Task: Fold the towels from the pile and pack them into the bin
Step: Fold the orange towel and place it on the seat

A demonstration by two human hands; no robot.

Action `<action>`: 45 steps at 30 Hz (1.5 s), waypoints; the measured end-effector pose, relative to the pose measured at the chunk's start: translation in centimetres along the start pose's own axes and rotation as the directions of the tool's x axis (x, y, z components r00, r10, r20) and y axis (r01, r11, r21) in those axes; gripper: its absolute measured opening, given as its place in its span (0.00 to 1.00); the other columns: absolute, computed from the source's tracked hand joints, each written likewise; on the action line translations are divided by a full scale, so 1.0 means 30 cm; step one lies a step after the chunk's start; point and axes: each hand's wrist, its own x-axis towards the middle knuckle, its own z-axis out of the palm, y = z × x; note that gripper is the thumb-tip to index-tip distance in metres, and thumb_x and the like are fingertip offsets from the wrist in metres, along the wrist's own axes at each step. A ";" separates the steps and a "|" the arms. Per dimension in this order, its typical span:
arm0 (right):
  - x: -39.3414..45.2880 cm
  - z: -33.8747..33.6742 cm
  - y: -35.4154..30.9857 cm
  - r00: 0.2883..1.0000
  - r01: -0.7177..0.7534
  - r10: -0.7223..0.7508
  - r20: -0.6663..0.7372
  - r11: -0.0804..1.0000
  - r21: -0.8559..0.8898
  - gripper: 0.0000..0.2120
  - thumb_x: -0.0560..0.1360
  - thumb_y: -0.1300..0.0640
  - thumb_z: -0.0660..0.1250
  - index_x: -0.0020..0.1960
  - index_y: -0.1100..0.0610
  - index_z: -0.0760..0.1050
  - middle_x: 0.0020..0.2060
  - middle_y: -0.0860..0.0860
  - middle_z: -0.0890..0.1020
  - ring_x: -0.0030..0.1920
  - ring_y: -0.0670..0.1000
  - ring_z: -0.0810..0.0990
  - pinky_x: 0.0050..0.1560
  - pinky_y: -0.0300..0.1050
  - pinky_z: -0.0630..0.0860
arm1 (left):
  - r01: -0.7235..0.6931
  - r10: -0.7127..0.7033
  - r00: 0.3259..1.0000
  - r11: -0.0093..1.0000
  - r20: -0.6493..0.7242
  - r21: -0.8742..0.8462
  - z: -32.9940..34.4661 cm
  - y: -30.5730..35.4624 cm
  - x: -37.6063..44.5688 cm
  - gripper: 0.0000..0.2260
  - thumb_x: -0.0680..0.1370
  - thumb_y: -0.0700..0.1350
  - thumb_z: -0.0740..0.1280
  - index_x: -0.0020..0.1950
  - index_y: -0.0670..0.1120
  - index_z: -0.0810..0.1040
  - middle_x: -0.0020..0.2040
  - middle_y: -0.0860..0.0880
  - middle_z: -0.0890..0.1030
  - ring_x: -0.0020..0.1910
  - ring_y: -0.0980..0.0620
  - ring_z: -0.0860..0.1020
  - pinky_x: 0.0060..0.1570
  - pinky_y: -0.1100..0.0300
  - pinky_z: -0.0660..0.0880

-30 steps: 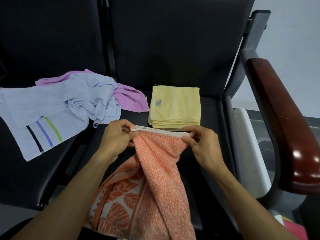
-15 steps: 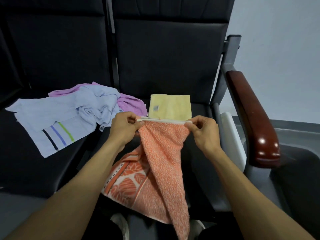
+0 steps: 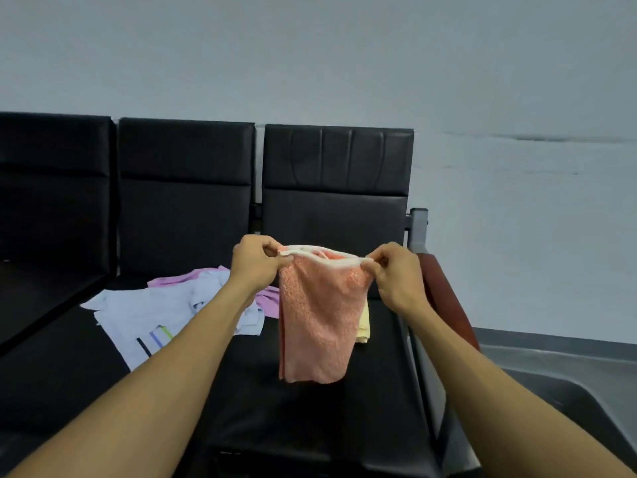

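Left hand [image 3: 255, 261] pinches orange towel [image 3: 319, 319] top corner | right hand [image 3: 396, 276] pinches opposite corner | towel hanging

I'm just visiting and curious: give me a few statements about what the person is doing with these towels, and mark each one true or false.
1. Both hands, left hand and right hand, pinch the orange towel by its top edge. True.
2. The orange towel lies flat on the seat. False: it hangs in the air.
3. A pale blue striped towel lies unfolded on the seat. True.
4. The yellow towel is in the left hand. False: it lies behind the orange towel.
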 end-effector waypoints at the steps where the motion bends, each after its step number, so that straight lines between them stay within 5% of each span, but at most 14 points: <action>1: -0.004 -0.010 -0.016 0.999 0.019 -0.016 0.046 0.998 -0.055 0.06 0.77 0.56 0.72 0.42 0.53 0.80 0.43 0.47 0.82 0.42 0.45 0.79 0.46 0.41 0.78 | 0.005 -0.005 1.000 1.000 0.005 0.024 -0.008 0.008 -0.008 0.05 0.72 0.37 0.78 0.41 0.45 0.83 0.39 0.47 0.83 0.40 0.49 0.81 0.42 0.56 0.78; 6: -0.012 -0.047 -0.086 0.998 0.045 -0.048 -0.038 0.996 -0.073 0.07 0.79 0.57 0.70 0.42 0.55 0.77 0.44 0.48 0.80 0.39 0.42 0.75 0.38 0.29 0.67 | -0.021 0.024 0.998 0.999 -0.059 0.046 -0.022 0.027 -0.029 0.04 0.73 0.40 0.78 0.42 0.44 0.84 0.38 0.49 0.83 0.39 0.50 0.80 0.43 0.55 0.78; 17: 0.003 -0.100 -0.113 0.993 0.002 -0.003 -0.120 1.000 -0.011 0.10 0.79 0.58 0.69 0.39 0.55 0.78 0.39 0.45 0.80 0.42 0.46 0.80 0.47 0.43 0.77 | -0.057 0.059 0.997 0.998 -0.058 0.019 -0.040 0.084 -0.054 0.04 0.73 0.40 0.78 0.44 0.44 0.84 0.38 0.50 0.82 0.38 0.55 0.78 0.38 0.62 0.73; 29: -0.062 -0.161 -0.128 0.998 0.023 -0.024 -0.061 1.000 -0.018 0.11 0.79 0.56 0.69 0.39 0.52 0.75 0.40 0.46 0.79 0.39 0.41 0.76 0.38 0.33 0.69 | -0.055 0.056 0.998 0.998 -0.041 0.021 -0.053 0.120 -0.102 0.04 0.72 0.39 0.78 0.45 0.43 0.85 0.39 0.49 0.83 0.39 0.55 0.79 0.39 0.61 0.74; 33: -0.069 -0.153 -0.129 0.998 -0.014 0.017 -0.057 0.999 0.047 0.06 0.80 0.56 0.67 0.46 0.57 0.77 0.44 0.49 0.80 0.42 0.44 0.77 0.39 0.30 0.69 | -0.041 0.042 0.999 0.999 -0.031 0.012 -0.062 0.130 -0.108 0.04 0.73 0.39 0.78 0.46 0.43 0.85 0.41 0.48 0.83 0.41 0.53 0.80 0.39 0.61 0.73; 41: -0.133 -0.129 -0.132 0.994 -0.080 0.090 -0.060 0.984 0.158 0.07 0.84 0.57 0.58 0.52 0.58 0.72 0.44 0.45 0.75 0.45 0.45 0.75 0.48 0.40 0.75 | -0.045 0.057 0.986 0.996 0.155 -0.080 -0.075 0.081 -0.157 0.07 0.80 0.39 0.69 0.43 0.44 0.75 0.35 0.50 0.82 0.37 0.50 0.77 0.43 0.48 0.75; 45: -0.145 -0.105 -0.121 0.987 -0.106 0.127 -0.096 0.975 0.196 0.07 0.84 0.57 0.57 0.51 0.58 0.71 0.43 0.45 0.75 0.43 0.43 0.74 0.42 0.35 0.71 | -0.050 0.061 0.989 0.995 0.138 -0.084 -0.042 0.070 -0.185 0.06 0.82 0.40 0.64 0.45 0.43 0.73 0.31 0.53 0.74 0.33 0.53 0.70 0.38 0.56 0.68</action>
